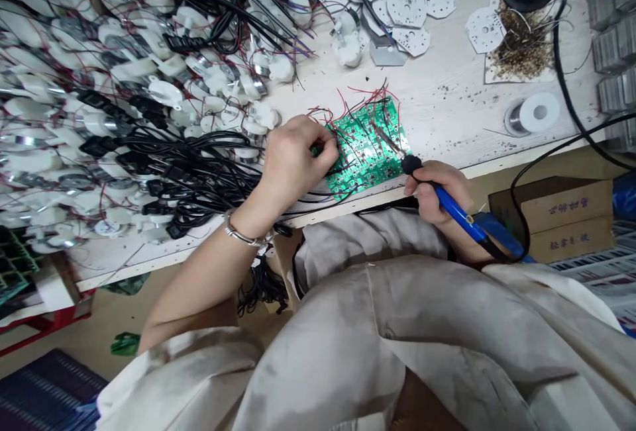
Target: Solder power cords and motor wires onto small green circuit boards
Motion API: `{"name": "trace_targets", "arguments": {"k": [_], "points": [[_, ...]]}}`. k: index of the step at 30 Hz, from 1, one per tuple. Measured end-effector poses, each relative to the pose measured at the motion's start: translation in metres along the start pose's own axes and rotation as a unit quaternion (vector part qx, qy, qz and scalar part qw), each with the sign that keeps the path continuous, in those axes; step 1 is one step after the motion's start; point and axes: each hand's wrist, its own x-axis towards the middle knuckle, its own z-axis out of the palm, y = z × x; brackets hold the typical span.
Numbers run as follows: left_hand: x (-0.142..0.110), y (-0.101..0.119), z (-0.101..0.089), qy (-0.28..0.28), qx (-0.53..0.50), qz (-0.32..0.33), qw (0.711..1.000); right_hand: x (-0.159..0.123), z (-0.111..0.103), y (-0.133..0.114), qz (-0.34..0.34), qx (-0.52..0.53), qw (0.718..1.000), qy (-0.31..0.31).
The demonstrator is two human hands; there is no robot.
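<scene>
Right hand (442, 186) closed round one blue-handled soldering iron (457, 212), tip over one green circuit-board panel (368, 146) at bench (447, 100) edge. Left hand (293, 159): finger and thumb pinched together beside panel; contents unclear. One solder spool (536, 113), right.

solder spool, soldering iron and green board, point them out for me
Solder spool (527, 113): head view, on its white end face.
Soldering iron (450, 207): head view, on its blue handle.
Green board (366, 151): head view, near the middle of its wired face.

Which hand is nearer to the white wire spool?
Right: the right hand is left of the spool; the left hand is farther left, by the green board.
</scene>
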Motion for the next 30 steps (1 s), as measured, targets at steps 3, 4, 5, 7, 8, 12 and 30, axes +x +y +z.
{"name": "trace_targets", "arguments": {"k": [3, 4, 5, 7, 8, 12, 30], "points": [[0.003, 0.004, 0.005, -0.024, -0.03, 0.024, 0.999, 0.002, 0.002, -0.001, 0.016, -0.002, 1.0, -0.008], [0.004, 0.005, 0.005, -0.037, -0.036, 0.034, 0.998, 0.002, 0.002, -0.001, 0.025, -0.009, 1.0, -0.009], [0.005, 0.005, 0.004, -0.051, -0.039, 0.043, 0.997, 0.002, 0.002, -0.001, 0.033, -0.016, 0.999, -0.009], [0.005, 0.004, 0.002, -0.072, -0.038, 0.058, 0.995, 0.002, 0.001, -0.002, 0.04, -0.016, 0.999, -0.003], [0.004, 0.003, 0.0, -0.078, -0.037, 0.063, 0.994, 0.001, 0.0, -0.003, 0.038, -0.01, 0.999, 0.0], [0.001, -0.001, 0.0, -0.082, -0.021, 0.061, 0.995, 0.0, 0.001, -0.005, 0.039, 0.009, 0.999, 0.004], [0.017, 0.006, -0.003, -0.105, 0.04, 0.014, 0.994, 0.005, -0.003, -0.003, 0.036, 0.018, 0.999, -0.024]]}}
